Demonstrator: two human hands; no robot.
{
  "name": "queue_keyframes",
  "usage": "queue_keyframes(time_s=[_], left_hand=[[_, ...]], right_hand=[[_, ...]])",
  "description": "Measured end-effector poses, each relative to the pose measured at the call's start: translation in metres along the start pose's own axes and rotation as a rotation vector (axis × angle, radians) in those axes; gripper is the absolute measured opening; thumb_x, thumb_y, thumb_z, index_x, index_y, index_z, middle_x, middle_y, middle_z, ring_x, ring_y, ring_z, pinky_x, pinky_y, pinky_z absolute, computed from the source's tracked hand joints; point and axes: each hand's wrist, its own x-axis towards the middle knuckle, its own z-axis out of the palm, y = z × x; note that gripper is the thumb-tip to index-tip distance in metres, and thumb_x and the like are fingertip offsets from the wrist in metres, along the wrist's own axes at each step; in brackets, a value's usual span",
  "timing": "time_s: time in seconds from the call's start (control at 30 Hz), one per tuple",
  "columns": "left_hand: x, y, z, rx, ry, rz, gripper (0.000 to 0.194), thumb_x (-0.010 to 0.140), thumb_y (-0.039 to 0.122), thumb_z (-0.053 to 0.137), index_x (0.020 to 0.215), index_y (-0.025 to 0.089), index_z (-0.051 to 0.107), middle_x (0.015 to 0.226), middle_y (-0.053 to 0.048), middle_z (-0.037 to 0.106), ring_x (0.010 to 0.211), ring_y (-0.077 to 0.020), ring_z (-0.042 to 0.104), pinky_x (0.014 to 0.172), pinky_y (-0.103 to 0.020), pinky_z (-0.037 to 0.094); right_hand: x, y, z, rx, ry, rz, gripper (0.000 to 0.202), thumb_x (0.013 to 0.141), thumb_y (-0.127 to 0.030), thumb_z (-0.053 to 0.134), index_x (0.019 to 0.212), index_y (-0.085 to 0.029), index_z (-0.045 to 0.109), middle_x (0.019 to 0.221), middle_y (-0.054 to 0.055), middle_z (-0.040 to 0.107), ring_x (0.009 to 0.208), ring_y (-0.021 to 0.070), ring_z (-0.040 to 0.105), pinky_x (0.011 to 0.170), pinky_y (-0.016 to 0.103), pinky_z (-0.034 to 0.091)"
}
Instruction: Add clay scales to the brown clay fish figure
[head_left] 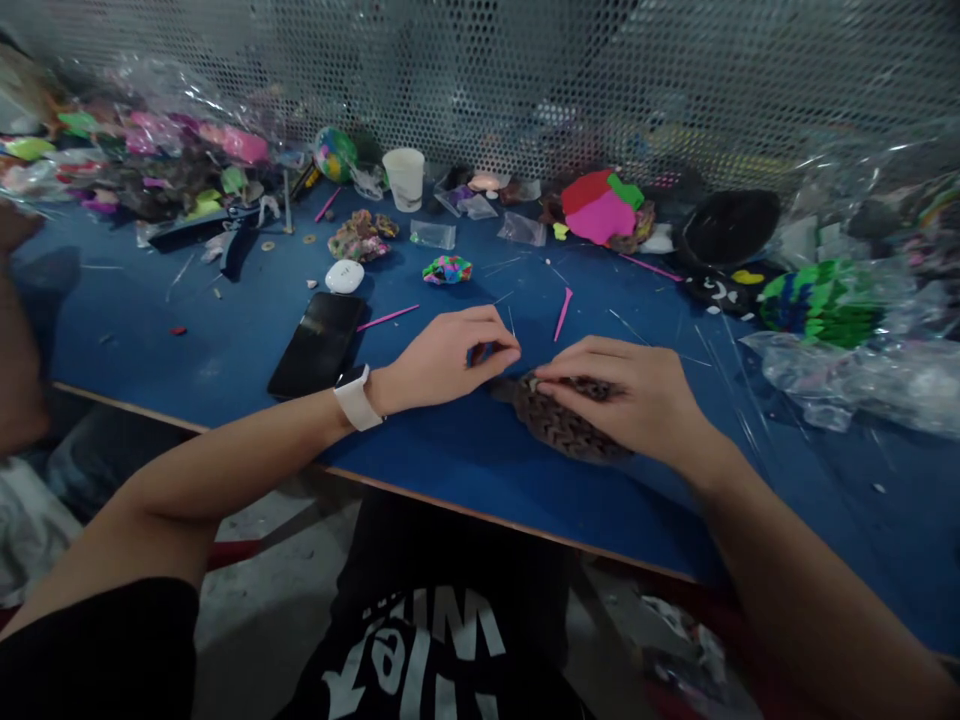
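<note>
On the blue table in front of me lies a brown clay piece with a scaly, overlapping texture and a narrow tip at its left end. My right hand rests over it, thumb and fingers pinched at its upper left edge. A tiny pale bit shows at those fingertips, too small to name. My left hand, with a white-strapped watch on its wrist, hovers just left of the clay. Its thumb and forefinger are pressed together; whatever may be between them is too small to make out.
A black phone, a white case and pink modelling tools lie nearby. Behind stand a paper cup, colourful clay pieces and plastic wrapping. Perforated metal borders the back. Another person's arm is at left.
</note>
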Motion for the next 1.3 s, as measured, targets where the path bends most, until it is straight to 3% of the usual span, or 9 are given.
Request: queue_keyframes(time_s=[0.1,0.23,0.43,0.63,0.8,1.13,1.3], left_hand=[[-0.002,-0.010,0.001,0.158,-0.076,0.062,0.020,0.112,0.027,0.065,0.116,0.016,0.082,0.111,-0.010,0.079,0.085,-0.0171,0.070,0.075,-0.030,0.051],[-0.003,-0.013,0.003,0.192,-0.157,0.095,0.018,0.110,0.025,0.067,0.116,0.017,0.081,0.113,-0.010,0.078,0.092,-0.0198,0.075,0.078,-0.031,0.053],[-0.003,-0.009,-0.001,0.134,-0.177,0.202,0.014,0.106,0.021,0.068,0.111,0.021,0.081,0.113,-0.008,0.079,0.096,-0.0191,0.076,0.082,-0.030,0.055],[-0.001,-0.008,-0.007,0.088,-0.328,0.329,0.023,0.111,0.026,0.064,0.104,0.027,0.085,0.110,-0.006,0.082,0.099,-0.0188,0.078,0.082,-0.030,0.055],[-0.002,-0.011,-0.009,0.040,-0.316,0.356,0.018,0.105,0.024,0.074,0.097,0.031,0.088,0.099,-0.003,0.082,0.087,-0.0161,0.077,0.072,-0.028,0.050],[0.000,-0.011,-0.011,0.142,-0.410,0.313,0.023,0.110,0.032,0.068,0.100,0.030,0.089,0.101,-0.004,0.083,0.084,-0.0172,0.076,0.069,-0.031,0.047],[-0.001,-0.013,-0.010,0.196,-0.384,0.394,0.022,0.112,0.030,0.068,0.102,0.026,0.087,0.100,-0.004,0.082,0.080,-0.0159,0.073,0.066,-0.032,0.042]], right_hand=[[0.000,0.007,0.000,-0.046,-0.083,0.028,0.009,0.103,-0.024,0.080,0.105,-0.030,0.087,0.101,0.002,0.088,0.095,0.0240,0.082,0.085,0.039,0.066],[0.001,0.008,0.005,-0.035,-0.130,0.025,0.008,0.103,-0.025,0.079,0.104,-0.029,0.086,0.105,0.004,0.088,0.104,0.0269,0.079,0.096,0.045,0.065],[0.000,0.010,0.008,-0.055,-0.157,0.046,0.011,0.103,-0.023,0.078,0.103,-0.029,0.087,0.107,0.004,0.087,0.105,0.0280,0.077,0.097,0.048,0.063],[-0.001,0.005,0.010,-0.094,-0.166,0.084,0.015,0.102,-0.022,0.075,0.103,-0.030,0.088,0.108,0.004,0.088,0.107,0.0295,0.077,0.096,0.050,0.062],[0.000,-0.001,0.014,-0.119,-0.156,0.090,0.016,0.102,-0.021,0.077,0.103,-0.030,0.089,0.109,0.004,0.088,0.106,0.0296,0.078,0.093,0.049,0.061],[-0.002,-0.001,0.018,-0.130,-0.168,0.108,0.016,0.102,-0.021,0.077,0.102,-0.030,0.089,0.108,0.004,0.088,0.106,0.0296,0.077,0.094,0.049,0.059],[-0.002,-0.002,0.018,-0.126,-0.172,0.104,0.016,0.103,-0.022,0.074,0.102,-0.028,0.089,0.107,0.005,0.087,0.106,0.0301,0.077,0.092,0.049,0.059]])
